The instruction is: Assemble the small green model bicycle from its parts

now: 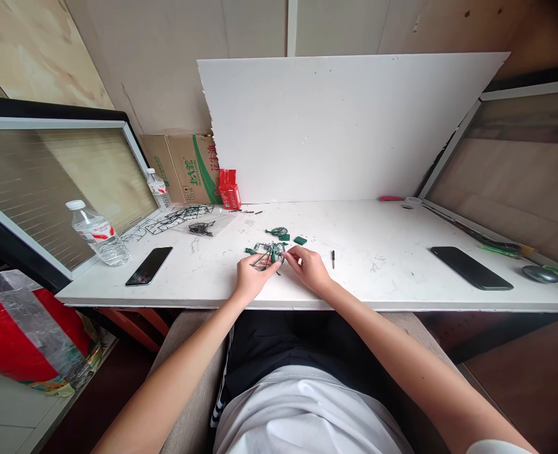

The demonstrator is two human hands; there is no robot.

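My left hand is closed on a small green model with a thin frame and a spoked wheel, like a toy bicycle, near the table's front edge. From the other side, my right hand reaches in with thumb and finger pinched at the model's wheel. Whatever lies between those fingertips is too small to make out. Just behind the model are a loose green wheel part and a flat green piece. A small dark screwdriver-like tool lies to the right of my right hand.
On the left stand two water bottles, with a phone before them. Black part frames and a plastic bag of dark pieces lie farther back. A red box stands behind. At right are a black phone-like slab and a mouse.
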